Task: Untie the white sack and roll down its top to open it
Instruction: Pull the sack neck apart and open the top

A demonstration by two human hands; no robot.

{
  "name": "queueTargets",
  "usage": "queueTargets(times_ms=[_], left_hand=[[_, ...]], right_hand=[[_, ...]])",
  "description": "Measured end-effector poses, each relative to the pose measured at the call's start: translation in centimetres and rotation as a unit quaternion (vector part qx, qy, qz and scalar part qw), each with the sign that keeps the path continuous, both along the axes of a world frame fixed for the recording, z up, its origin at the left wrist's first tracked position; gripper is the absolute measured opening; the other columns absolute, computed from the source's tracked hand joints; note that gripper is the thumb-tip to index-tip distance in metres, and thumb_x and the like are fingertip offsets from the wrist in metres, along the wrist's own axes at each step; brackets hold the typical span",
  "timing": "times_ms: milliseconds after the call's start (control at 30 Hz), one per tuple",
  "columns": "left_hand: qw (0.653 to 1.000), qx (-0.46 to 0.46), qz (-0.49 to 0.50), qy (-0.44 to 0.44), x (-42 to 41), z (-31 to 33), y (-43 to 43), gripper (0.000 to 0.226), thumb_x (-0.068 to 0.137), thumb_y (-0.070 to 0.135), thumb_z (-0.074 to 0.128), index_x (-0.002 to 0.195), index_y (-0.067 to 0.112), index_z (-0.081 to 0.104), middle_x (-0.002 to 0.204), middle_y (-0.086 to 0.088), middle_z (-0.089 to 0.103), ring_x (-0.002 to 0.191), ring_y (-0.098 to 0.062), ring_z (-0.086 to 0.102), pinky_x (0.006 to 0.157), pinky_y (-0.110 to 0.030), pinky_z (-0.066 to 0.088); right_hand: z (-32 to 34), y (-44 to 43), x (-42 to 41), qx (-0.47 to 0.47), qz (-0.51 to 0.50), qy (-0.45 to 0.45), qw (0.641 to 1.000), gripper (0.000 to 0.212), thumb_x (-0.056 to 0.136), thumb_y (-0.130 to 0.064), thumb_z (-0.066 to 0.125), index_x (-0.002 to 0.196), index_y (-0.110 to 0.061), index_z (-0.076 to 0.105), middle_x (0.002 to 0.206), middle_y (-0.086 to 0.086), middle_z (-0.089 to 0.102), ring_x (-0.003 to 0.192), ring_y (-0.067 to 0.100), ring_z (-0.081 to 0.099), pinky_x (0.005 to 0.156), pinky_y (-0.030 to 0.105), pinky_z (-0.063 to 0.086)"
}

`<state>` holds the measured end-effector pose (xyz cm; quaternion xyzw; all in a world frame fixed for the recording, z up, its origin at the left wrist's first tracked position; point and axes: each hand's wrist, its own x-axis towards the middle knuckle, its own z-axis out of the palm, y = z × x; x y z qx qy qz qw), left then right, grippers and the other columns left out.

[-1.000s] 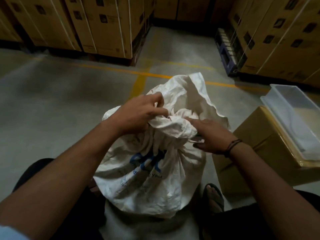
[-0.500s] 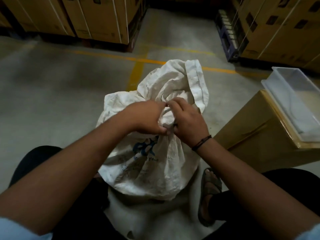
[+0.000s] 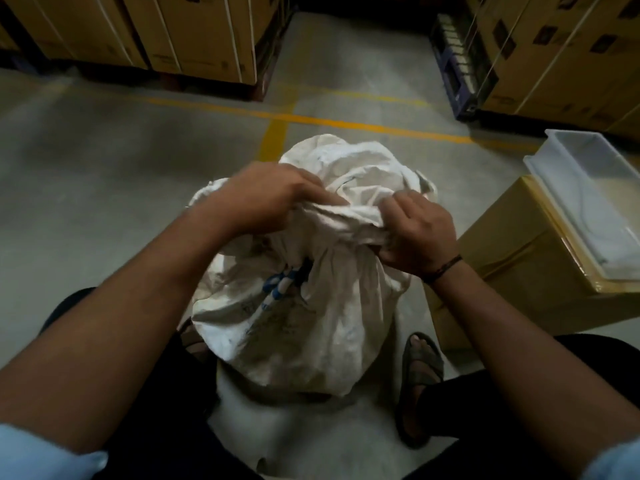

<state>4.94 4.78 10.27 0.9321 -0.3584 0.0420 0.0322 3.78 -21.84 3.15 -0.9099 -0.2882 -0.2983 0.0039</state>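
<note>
Head view, one white sack (image 3: 311, 327), two hands gripping.

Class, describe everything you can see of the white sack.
The white sack looks like creased woven fabric with blue print on its front. It stands bulging on the concrete floor between the person's feet. Its top is bunched, not rolled down. The left hand and right hand both grip the gathered top.

One white sack (image 3: 304, 327), two hands, one clear tray (image 3: 588, 202), one sandal (image 3: 420, 375).

Upright white sack (image 3: 304, 327), top bunched
</note>
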Motion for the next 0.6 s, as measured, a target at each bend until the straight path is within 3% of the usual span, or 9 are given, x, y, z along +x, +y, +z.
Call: queueTargets(times_ms=[100, 167, 267, 333, 400, 467, 533, 600], left_hand=[[0.997, -0.003, 0.068, 0.023, -0.1, -0.1, 1.3, 0.095, 0.081, 0.003, 0.057, 0.142, 0.07, 0.03, 0.143, 0.017, 0.059, 0.118, -0.021, 0.06, 0.068, -0.03, 0.043], [0.993, 0.013, 0.089, 0.074, 0.0, -0.5, 1.4, 0.087, 0.084, 0.013, 0.061, 0.143, 0.069, 0.028, 0.137, 0.009, 0.063, 0.114, -0.025, 0.062, 0.079, -0.036, 0.05], [0.969, -0.059, 0.05, 0.234, -0.2, 0.1, 1.6, 0.055, 0.084, 0.061, 0.066, 0.135, 0.05, 0.051, 0.128, 0.016, 0.065, 0.112, -0.012, 0.061, 0.096, -0.04, 0.05], [0.948, -0.09, 0.068, 0.297, -1.0, 0.0, 0.3, 0.069, 0.074, 0.089, 0.051, 0.12, 0.038, 0.058, 0.118, 0.016, 0.066, 0.106, -0.008, 0.061, 0.096, -0.04, 0.049], [0.958, -0.065, 0.109, 0.256, -1.4, -1.7, -1.5, 0.078, 0.072, 0.089, 0.055, 0.121, 0.029, 0.053, 0.115, 0.007, 0.066, 0.098, -0.012, 0.061, 0.087, -0.037, 0.051], [0.961, -0.049, 0.123, 0.244, -1.2, -3.8, -2.5, 0.085, 0.077, 0.075, 0.067, 0.136, 0.019, 0.042, 0.124, -0.003, 0.065, 0.104, -0.021, 0.062, 0.083, -0.034, 0.048], [0.961, -0.027, 0.107, 0.254, -0.8, -5.0, -2.4, 0.088, 0.083, 0.061, 0.071, 0.146, 0.013, 0.033, 0.132, -0.007, 0.063, 0.111, -0.025, 0.062, 0.083, -0.03, 0.045], [0.971, -0.001, 0.09, 0.221, -0.7, -5.9, -2.0, 0.079, 0.086, 0.052, 0.07, 0.145, 0.015, 0.033, 0.13, -0.009, 0.064, 0.109, -0.026, 0.062, 0.078, -0.031, 0.042]], right_hand=[[-0.9, 0.1, -0.4, 0.093, -0.078, -0.004, 0.993, 0.036, 0.076, -0.041, 0.072, 0.09, -0.01, 0.059, 0.083, 0.01, 0.058, 0.07, 0.035, 0.057, 0.048, 0.038, 0.043], [-1.5, 0.6, -0.7, 0.124, -0.099, 0.012, 0.987, 0.034, 0.071, -0.033, 0.07, 0.093, -0.011, 0.056, 0.084, 0.011, 0.058, 0.069, 0.035, 0.058, 0.049, 0.035, 0.042], [-1.9, 1.7, -1.5, 0.122, -0.098, 0.009, 0.988, 0.052, 0.057, -0.025, 0.072, 0.103, -0.013, 0.05, 0.085, 0.011, 0.062, 0.066, 0.034, 0.06, 0.047, 0.028, 0.037], [-2.3, 2.7, -2.0, 0.112, -0.072, 0.006, 0.991, 0.065, 0.054, -0.023, 0.076, 0.113, -0.014, 0.049, 0.089, 0.011, 0.065, 0.065, 0.034, 0.063, 0.044, 0.031, 0.045], [-2.5, 3.9, -2.4, 0.094, -0.059, 0.02, 0.994, 0.067, 0.06, -0.025, 0.076, 0.121, -0.014, 0.048, 0.093, 0.011, 0.066, 0.065, 0.033, 0.062, 0.044, 0.034, 0.047], [-2.5, 4.4, -2.1, 0.057, -0.04, 0.07, 0.995, 0.076, 0.067, -0.033, 0.075, 0.133, -0.014, 0.044, 0.109, 0.01, 0.067, 0.074, 0.031, 0.066, 0.049, 0.032, 0.047], [-2.4, 3.4, -1.3, 0.006, 0.028, 0.187, 0.982, 0.097, 0.07, -0.043, 0.075, 0.151, -0.02, 0.027, 0.135, 0.008, 0.054, 0.095, 0.028, 0.066, 0.059, 0.033, 0.052], [-2.1, 1.4, -0.6, -0.048, 0.092, 0.32, 0.942, 0.113, 0.07, -0.045, 0.076, 0.158, -0.028, 0.007, 0.152, 0.002, 0.03, 0.112, 0.023, 0.058, 0.071, 0.035, 0.057]])
